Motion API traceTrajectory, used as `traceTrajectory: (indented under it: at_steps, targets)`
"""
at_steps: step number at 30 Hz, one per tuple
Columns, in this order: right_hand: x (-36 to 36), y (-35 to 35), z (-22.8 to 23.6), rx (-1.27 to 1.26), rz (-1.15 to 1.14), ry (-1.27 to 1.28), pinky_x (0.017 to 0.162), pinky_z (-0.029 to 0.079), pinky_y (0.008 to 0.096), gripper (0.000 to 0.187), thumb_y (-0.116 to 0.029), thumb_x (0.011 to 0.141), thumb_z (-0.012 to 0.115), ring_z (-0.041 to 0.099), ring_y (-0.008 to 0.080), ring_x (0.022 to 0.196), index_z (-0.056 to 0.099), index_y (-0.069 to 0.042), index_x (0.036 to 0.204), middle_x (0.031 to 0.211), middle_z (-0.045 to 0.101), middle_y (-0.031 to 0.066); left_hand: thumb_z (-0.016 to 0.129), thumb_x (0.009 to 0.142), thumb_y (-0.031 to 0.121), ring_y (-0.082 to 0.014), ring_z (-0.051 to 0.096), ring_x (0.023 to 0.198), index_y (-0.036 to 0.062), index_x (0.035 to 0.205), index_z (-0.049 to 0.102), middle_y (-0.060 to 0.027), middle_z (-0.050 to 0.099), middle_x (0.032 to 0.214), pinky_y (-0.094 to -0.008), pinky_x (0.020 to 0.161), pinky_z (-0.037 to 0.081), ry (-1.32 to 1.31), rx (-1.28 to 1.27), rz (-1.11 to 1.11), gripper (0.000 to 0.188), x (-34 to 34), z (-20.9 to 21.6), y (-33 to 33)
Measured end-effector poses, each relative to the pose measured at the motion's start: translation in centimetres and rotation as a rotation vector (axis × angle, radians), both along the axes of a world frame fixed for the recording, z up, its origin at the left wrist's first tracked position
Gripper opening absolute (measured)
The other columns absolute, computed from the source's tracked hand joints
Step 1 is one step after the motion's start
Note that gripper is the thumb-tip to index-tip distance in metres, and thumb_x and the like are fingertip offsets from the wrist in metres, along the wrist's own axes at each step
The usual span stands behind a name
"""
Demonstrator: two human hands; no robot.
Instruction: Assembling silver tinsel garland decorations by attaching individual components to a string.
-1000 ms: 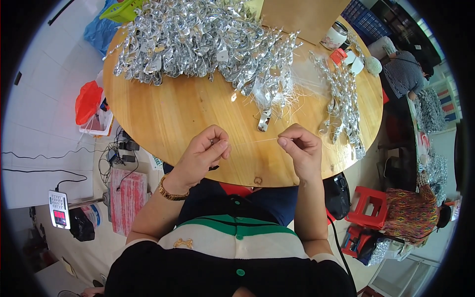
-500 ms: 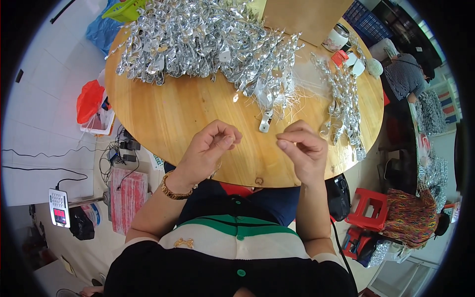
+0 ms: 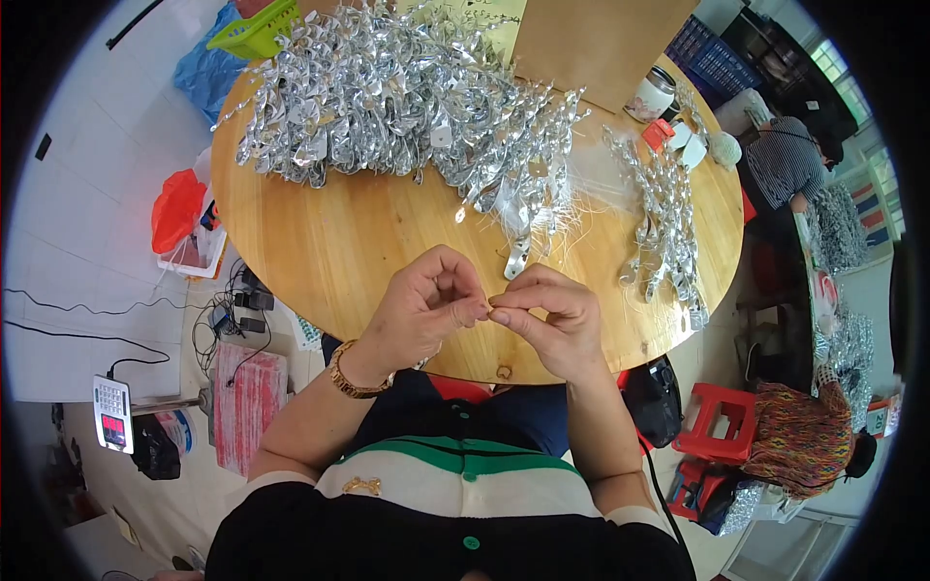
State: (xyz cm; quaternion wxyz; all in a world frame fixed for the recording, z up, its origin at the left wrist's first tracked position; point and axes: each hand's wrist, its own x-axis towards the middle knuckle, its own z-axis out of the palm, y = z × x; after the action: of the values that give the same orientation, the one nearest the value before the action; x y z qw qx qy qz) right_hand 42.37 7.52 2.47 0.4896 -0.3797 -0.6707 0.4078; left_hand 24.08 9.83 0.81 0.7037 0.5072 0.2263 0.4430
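Above the near edge of the round wooden table (image 3: 320, 257), my left hand (image 3: 426, 302) and my right hand (image 3: 554, 324) meet fingertip to fingertip. Both are closed in a pinch. Whatever sits between the fingers is too small or too thin to make out. Just beyond them lies a silver foil strip (image 3: 517, 259) with a hole in its end, reaching out of a large heap of twisted silver strips (image 3: 378, 111). Thin white threads (image 3: 560, 232) spread over the wood beside it. A smaller bunch of silver twists (image 3: 666, 228) lies to the right.
At the table's far side stand a brown cardboard box (image 3: 576, 53), a jar (image 3: 652, 95), a small red box (image 3: 657, 134) and a ball of twine (image 3: 725, 150). A green basket (image 3: 257, 31) is far left. Two people work at the right, near a red stool (image 3: 715, 421).
My hands were apart, each in a pinch; now they have come together at the fingertips. The right hand has moved left and slightly nearer to me, the left a little rightward.
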Motion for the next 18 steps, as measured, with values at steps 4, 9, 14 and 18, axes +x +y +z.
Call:
traceTrajectory:
  at_steps: [4,9,14,18]
  targets:
    - [0.0,-0.1,0.0,-0.018,0.018,0.002,0.061,0.041,0.024,0.009,0.0,0.071,0.07,0.053,0.0141,0.069,0.068,0.0,0.079,0.074,0.058,0.0073,0.063,0.083,0.007,-0.0068,0.054,0.071,0.0044,0.094,0.046,-0.0017,0.056,0.078,-0.0194,0.064,0.044,-0.002,-0.03,-0.036,0.02,-0.1,-0.5,0.2]
    - [0.0,-0.1,-0.3,-0.033,0.061,0.026,0.066,0.041,0.0259,0.006,0.0,0.074,0.067,0.052,0.0155,0.073,0.064,0.001,0.079,0.078,0.057,0.0083,0.063,0.083,0.007,-0.0075,0.054,0.072,0.0039,0.097,0.048,-0.0019,0.057,0.081,-0.0197,0.065,0.044,-0.028,-0.118,-0.1,0.021,-0.2,-0.8,0.3]
    - [0.2,0.5,-1.1,0.147,-0.066,-0.051,0.073,0.042,0.0283,0.004,0.002,0.079,0.059,0.054,0.0164,0.074,0.059,0.001,0.083,0.085,0.056,0.0097,0.057,0.088,0.014,-0.0061,0.053,0.069,0.0016,0.1,0.054,-0.0019,0.058,0.08,-0.0186,0.062,0.044,-0.036,-0.162,0.005,0.018,1.3,-1.6,-0.7]
    - [-0.5,0.6,-1.8,-0.205,-0.082,0.505,0.078,0.044,0.0303,0.004,-0.002,0.084,0.055,0.057,0.0172,0.074,0.057,-0.001,0.087,0.087,0.055,0.0088,0.052,0.091,0.018,-0.0019,0.045,0.06,0.0006,0.098,0.06,-0.0021,0.059,0.081,-0.0173,0.052,0.036,0.061,-0.323,-0.147,0.02,-0.6,-3.0,-0.5]
